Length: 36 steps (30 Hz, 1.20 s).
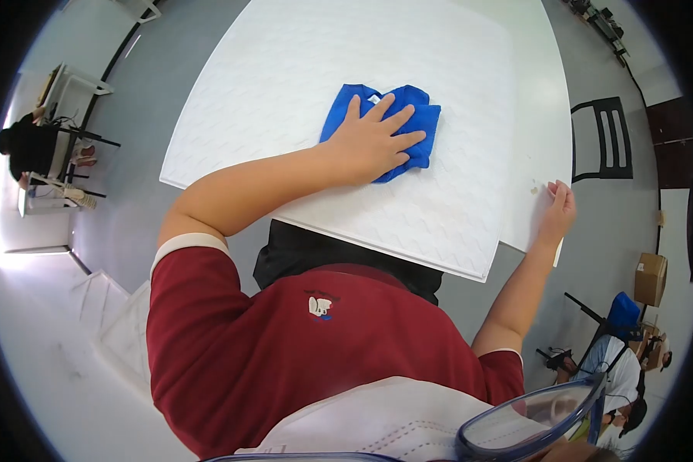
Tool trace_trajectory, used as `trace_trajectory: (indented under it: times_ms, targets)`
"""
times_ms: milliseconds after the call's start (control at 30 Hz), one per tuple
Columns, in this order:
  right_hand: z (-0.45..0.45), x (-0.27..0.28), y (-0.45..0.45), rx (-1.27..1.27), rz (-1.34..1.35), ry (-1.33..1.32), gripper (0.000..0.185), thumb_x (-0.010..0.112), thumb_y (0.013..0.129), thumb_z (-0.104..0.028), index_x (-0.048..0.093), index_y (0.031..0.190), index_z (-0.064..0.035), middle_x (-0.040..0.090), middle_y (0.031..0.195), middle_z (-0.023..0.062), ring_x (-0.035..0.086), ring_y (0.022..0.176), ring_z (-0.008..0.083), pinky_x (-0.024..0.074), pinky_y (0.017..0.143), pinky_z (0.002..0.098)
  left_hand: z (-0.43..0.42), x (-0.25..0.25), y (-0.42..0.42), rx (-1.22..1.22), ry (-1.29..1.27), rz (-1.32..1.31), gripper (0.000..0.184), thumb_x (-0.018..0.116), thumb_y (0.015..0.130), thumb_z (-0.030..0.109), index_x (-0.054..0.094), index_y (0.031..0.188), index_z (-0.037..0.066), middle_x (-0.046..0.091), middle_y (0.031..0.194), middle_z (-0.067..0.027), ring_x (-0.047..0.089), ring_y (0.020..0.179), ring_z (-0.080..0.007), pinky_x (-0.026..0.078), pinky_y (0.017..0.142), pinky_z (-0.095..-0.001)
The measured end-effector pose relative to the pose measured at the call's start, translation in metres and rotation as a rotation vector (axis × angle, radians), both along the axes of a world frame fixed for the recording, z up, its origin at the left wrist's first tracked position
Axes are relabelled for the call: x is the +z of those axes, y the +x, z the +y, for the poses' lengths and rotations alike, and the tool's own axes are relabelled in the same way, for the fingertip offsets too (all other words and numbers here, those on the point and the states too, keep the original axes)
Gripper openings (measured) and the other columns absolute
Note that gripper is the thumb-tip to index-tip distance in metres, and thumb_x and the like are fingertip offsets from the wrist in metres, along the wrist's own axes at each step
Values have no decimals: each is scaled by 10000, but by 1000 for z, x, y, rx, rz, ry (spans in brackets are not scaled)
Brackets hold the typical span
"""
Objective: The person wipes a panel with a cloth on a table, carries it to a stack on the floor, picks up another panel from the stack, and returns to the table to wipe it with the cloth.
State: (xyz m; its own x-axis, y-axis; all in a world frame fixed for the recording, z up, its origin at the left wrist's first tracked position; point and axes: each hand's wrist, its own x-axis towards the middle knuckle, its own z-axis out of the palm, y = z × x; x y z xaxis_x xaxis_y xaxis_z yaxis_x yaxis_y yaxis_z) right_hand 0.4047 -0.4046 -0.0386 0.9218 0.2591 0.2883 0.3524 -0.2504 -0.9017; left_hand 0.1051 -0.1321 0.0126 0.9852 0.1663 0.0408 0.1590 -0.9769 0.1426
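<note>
My left hand lies palm down on a folded blue cloth, its fingers spread and stretched out. A small white label shows near the cloth's upper edge. The cloth rests on a white sheet with a raised wavy pattern, laid over a white table. At the table's right edge is my right hand, with its fingers curled together. Whether anything small is between those fingers, I cannot make out. A small brownish mark is on the tabletop just left of that hand.
A black slatted chair stands beyond the right table edge. Cardboard boxes and a seated person are at the lower right. At far left, another person sits by a desk. Glasses cross the bottom of the view.
</note>
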Motion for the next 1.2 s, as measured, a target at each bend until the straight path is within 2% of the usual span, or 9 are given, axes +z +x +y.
trace_trajectory:
  times_ms: [233,433,533,667,733,867,1033,1133,1200]
  targets:
    - [0,-2,3,2,-2,-11,269,493,907,-225,608,960,13,637,859,83,585,822,143,440,775,258,2,-6,-3,-9,-33,-71,453,483,890,334,410,1332,262,197,1455,-160,112,1345,-399,141,1007,-640]
    - [0,-2,3,9,-36,-22,279,504,900,-226,609,945,29,640,850,95,592,828,151,443,797,266,4,-3,-3,-20,-51,-53,447,498,887,309,423,1322,242,211,1448,-159,152,1340,-378,165,1010,-628]
    - [-1,-1,3,26,-56,-42,278,504,901,-224,609,940,31,638,849,95,594,828,153,448,793,266,13,-4,-7,-49,-61,-67,438,496,888,276,431,1318,225,233,1445,-146,185,1336,-348,181,1028,-588]
    - [0,0,3,23,-59,-43,265,505,903,-217,611,934,25,636,845,89,594,826,150,452,793,265,35,-4,-29,90,26,-62,423,480,894,245,441,1314,216,259,1444,-119,199,1341,-315,182,1048,-546]
    - [1,0,1,19,-44,-35,259,506,903,-213,610,934,23,635,848,87,594,825,148,453,797,264,54,-5,-47,174,105,-49,418,468,898,242,439,1314,227,253,1449,-107,184,1347,-316,174,1052,-548]
    - [1,-1,0,10,-7,-19,254,508,903,-209,608,937,22,633,857,83,594,828,146,454,805,263,94,-5,-93,454,96,-7,421,457,900,236,426,1318,271,232,1462,-90,165,1352,-319,155,1049,-568]
    - [-3,-4,5,38,-24,-29,253,509,903,-208,609,944,21,634,857,81,592,832,144,454,807,262,136,-9,-146,657,122,32,457,448,891,369,380,1341,331,195,1475,-93,146,1349,-360,119,1031,-613]
    - [-3,-5,6,33,-16,-23,254,508,904,-204,609,950,24,635,852,83,594,826,145,454,796,257,141,-13,-154,719,100,-11,478,437,875,458,384,1336,348,217,1464,-119,153,1341,-386,101,1012,-643]
    - [-2,-5,6,17,-16,-26,252,509,904,-199,609,952,27,636,850,84,596,822,146,454,786,255,143,-14,-152,723,111,-5,478,439,877,446,377,1341,345,215,1466,-110,157,1343,-377,114,1013,-639]
